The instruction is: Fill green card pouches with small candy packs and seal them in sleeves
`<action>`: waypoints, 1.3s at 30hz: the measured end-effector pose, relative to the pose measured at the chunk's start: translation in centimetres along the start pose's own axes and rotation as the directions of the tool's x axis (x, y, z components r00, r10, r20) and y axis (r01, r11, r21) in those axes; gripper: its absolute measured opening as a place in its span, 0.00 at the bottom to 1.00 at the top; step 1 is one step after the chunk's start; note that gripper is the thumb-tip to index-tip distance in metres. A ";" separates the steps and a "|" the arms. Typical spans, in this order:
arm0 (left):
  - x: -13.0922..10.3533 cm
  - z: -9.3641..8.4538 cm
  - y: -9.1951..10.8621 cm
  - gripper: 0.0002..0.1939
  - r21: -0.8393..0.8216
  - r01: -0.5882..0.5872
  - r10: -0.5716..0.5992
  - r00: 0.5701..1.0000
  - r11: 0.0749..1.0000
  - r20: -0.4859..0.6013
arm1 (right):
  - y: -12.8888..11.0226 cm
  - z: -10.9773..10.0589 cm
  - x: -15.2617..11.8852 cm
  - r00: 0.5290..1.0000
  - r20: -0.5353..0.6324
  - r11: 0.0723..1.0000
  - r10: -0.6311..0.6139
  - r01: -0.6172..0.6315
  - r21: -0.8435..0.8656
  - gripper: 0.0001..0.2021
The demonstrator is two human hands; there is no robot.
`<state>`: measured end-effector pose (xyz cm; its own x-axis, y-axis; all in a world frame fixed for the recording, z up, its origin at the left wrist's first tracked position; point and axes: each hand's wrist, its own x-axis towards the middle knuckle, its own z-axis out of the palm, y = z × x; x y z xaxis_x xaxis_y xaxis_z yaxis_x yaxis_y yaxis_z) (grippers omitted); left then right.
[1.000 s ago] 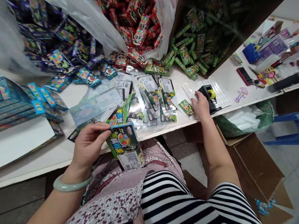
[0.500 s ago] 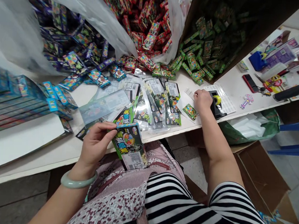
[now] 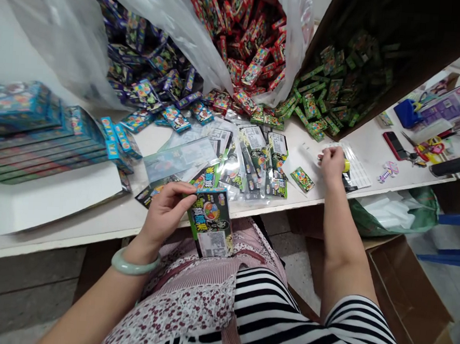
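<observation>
My left hand (image 3: pixel 167 212) pinches the top left corner of a flat black candy packet (image 3: pixel 211 220) above my lap. The packet has a blue top edge, colourful print and a white barcode label. Over the table to the right, my right hand (image 3: pixel 332 160) has its fingers closed beside a black tape dispenser (image 3: pixel 350 183) with a yellow roll (image 3: pixel 346 165). What those fingers hold, if anything, I cannot make out. A small green candy box (image 3: pixel 303 179) lies left of this hand. Between my hands, several clear plastic sleeves and black printed packets (image 3: pixel 260 155) overlap on the table.
Blue boxes (image 3: pixel 40 145) are stacked at left. Behind are plastic bags of purple boxes (image 3: pixel 155 58) and red boxes (image 3: pixel 250 33), and a carton of green boxes (image 3: pixel 316 102). Scissors (image 3: pixel 430 149) and a red phone-like object (image 3: pixel 394 145) lie at right. Below stands an open cardboard box (image 3: pixel 405 291).
The view has swung a little left. My right hand has moved slightly right, over the tape dispenser. My left hand keeps its pinch on the black packet.
</observation>
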<state>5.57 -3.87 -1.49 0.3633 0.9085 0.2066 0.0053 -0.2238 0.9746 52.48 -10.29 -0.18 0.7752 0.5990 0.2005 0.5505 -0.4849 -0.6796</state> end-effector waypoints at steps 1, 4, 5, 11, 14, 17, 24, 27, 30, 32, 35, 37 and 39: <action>0.1 0.2 0.2 0.09 -0.008 -0.008 0.009 1.000 1.000 0.011 | -0.5 -0.4 -0.2 0.999 -0.011 0.990 0.041 -0.039 0.134 0.04; 0.3 0.8 1.1 0.10 -0.026 -0.031 0.033 0.998 0.999 0.049 | -4.4 -1.6 -2.5 0.991 0.097 0.916 -0.092 0.046 0.399 0.05; 0.3 1.0 1.3 0.11 -0.032 -0.041 0.043 0.997 0.999 0.066 | -6.4 -1.8 -4.0 0.957 0.168 0.888 -0.238 0.144 0.437 0.08; 0.1 1.3 2.5 0.12 -0.064 -0.126 0.136 0.972 0.990 0.192 | -19.0 -0.7 -13.6 0.391 0.565 0.686 -0.726 0.368 0.627 0.13; -0.3 1.1 2.7 0.10 -0.055 -0.173 0.181 0.961 0.983 0.210 | -21.7 1.3 -15.8 0.272 0.649 0.695 -0.711 0.413 0.589 0.11; -0.6 0.9 2.5 0.08 -0.033 -0.189 0.192 0.962 0.981 0.193 | -22.4 2.6 -16.2 0.249 0.740 0.753 -0.625 0.442 0.487 0.09; -0.3 1.2 2.0 0.11 -0.065 -0.203 0.212 0.957 0.977 0.196 | -22.9 3.1 -16.5 0.296 0.815 0.820 -0.498 0.466 0.331 0.09; -0.3 1.4 2.0 0.15 -0.046 -0.180 0.185 0.968 0.983 0.170 | -23.3 3.2 -16.5 0.294 0.831 0.827 -0.472 0.475 0.301 0.10; -0.3 1.7 2.0 0.18 -0.025 -0.176 0.178 0.974 0.984 0.137 | -23.5 3.3 -16.3 0.288 0.844 0.832 -0.452 0.478 0.282 0.10; -0.3 1.9 1.9 0.18 -0.032 -0.179 0.181 0.976 0.983 0.123 | -23.6 3.4 -16.2 0.289 0.848 0.833 -0.444 0.482 0.272 0.10; -0.3 2.1 1.8 0.16 -0.039 -0.179 0.182 0.977 0.983 0.112 | -23.6 3.4 -16.1 0.291 0.844 0.830 -0.450 0.485 0.276 0.12; -0.3 2.2 1.7 0.15 -0.035 -0.187 0.190 0.976 0.982 0.110 | -23.5 3.6 -15.9 0.295 0.843 0.839 -0.450 0.464 0.285 0.13; -0.4 2.1 1.6 0.14 -0.038 -0.204 0.207 0.972 0.978 0.114 | -23.2 3.9 -15.7 0.289 0.858 0.868 -0.426 0.399 0.296 0.17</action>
<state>7.41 -5.33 -0.16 0.4603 0.7962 0.3927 -0.1040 -0.3910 0.9145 26.35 -5.99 9.71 -0.2763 0.9259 -0.2578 0.6953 0.0073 -0.7187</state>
